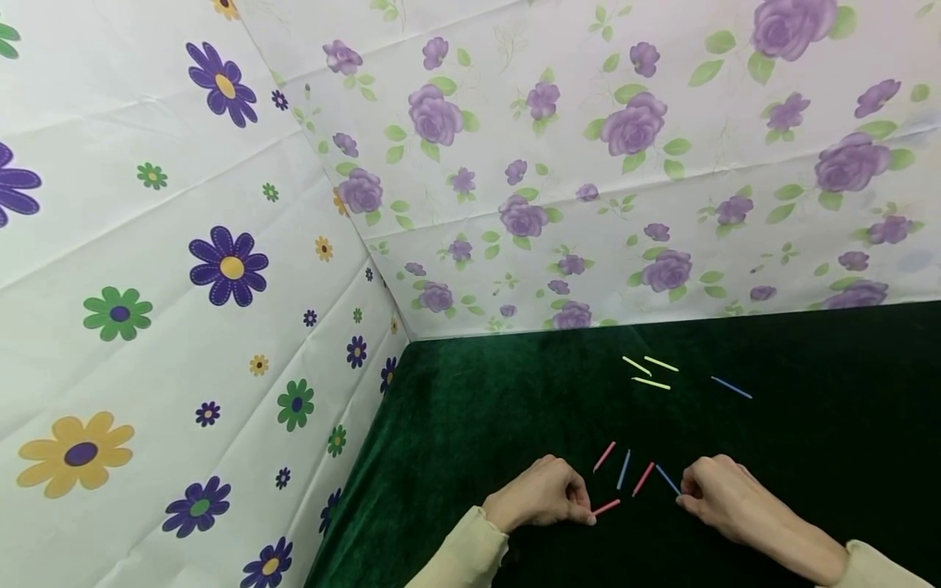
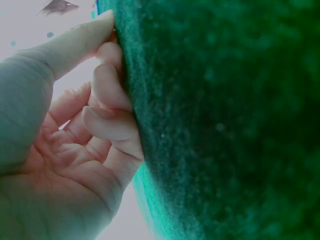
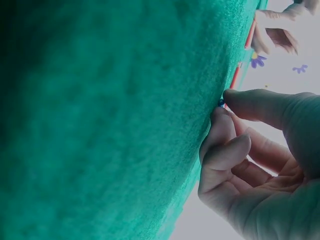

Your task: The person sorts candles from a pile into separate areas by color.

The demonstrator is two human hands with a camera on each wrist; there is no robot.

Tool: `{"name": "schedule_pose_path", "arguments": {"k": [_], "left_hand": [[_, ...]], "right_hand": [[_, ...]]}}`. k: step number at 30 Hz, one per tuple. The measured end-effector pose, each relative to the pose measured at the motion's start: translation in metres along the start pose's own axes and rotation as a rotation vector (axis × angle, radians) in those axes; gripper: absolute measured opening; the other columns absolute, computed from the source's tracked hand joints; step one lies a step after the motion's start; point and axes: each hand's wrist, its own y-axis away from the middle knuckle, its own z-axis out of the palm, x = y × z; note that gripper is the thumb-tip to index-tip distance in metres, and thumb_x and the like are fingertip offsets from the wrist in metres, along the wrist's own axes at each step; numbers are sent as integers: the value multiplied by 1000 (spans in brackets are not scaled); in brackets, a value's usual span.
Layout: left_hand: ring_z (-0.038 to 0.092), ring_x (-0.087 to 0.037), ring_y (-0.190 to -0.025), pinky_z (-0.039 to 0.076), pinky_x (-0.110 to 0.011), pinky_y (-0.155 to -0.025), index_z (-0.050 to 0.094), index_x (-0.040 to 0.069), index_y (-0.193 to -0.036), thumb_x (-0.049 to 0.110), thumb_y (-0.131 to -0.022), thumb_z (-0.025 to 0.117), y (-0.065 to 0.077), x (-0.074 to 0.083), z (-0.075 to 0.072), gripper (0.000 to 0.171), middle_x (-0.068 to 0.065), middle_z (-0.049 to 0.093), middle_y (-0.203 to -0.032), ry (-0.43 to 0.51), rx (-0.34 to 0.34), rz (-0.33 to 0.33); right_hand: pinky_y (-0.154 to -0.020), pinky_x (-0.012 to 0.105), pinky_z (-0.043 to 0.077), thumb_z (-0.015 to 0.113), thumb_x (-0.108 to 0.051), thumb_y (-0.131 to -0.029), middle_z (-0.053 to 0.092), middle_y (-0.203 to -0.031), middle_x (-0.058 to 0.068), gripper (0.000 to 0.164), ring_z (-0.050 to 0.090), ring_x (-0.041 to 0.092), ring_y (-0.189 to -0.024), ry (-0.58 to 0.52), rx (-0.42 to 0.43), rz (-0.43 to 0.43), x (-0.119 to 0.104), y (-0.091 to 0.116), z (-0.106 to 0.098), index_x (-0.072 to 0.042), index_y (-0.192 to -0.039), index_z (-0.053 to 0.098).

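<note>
My left hand [image 1: 544, 492] pinches the near end of a thin pink stick [image 1: 608, 506] between thumb and forefinger, low over the green cloth. With thumb and fingertip, my right hand [image 1: 724, 496] pinches the lower end of a thin blue stick [image 1: 666, 479]; its dark blue end [image 3: 221, 102] peeks out in the right wrist view. Between the hands lie another blue stick [image 1: 623, 470], a pink stick [image 1: 604, 456] and a red-pink stick [image 1: 643, 479], each slanting. The left wrist view hides the held stick behind the thumb and fingers.
Farther back on the dark green cloth [image 1: 500, 400] lie three yellow sticks, one of them the lowest yellow stick [image 1: 651, 383], and a lone blue stick [image 1: 731, 387] to their right. Flower-printed white sheets rise behind the cloth [image 1: 478, 269] and at the left [image 1: 169, 351].
</note>
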Motion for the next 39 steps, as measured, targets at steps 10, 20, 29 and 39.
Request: {"name": "schedule_pose_path", "arguments": {"k": [10,20,29,39], "left_hand": [[54,2,-61,47,-18,-57,78,25,-81,27,-94,87,0,1,0,16,18,63,-70,4,-3,-10],[55,2,-60,48,-18,-57,79,25,-81,27,-94,87,0,1,0,16,19,63,-70,10,-2,-9],[55,2,-60,48,-18,-57,79,25,-81,27,-94,87,0,1,-1,16,19,64,-70,15,-4,-10],[55,3,-61,48,-18,-57,79,24,-81,27,-94,88,0,0,0,16,19,64,-70,13,0,-1]], "right_hand": [[-60,25,52,76,-10,-94,61,-80,-1,8,59,9,-63,7,-1,65,-4,-3,0,-15,-90,71],[-59,26,52,76,-11,-94,61,-80,-1,8,60,10,-63,-6,-16,67,-3,-4,-2,-15,-90,69],[-56,24,50,73,-14,-97,60,-79,-4,8,57,6,-60,3,24,-15,8,-2,-15,-18,-92,70],[-55,22,47,73,-13,-98,60,-78,-7,5,52,-1,-59,68,115,-130,34,-4,-31,-15,-94,72]]}}
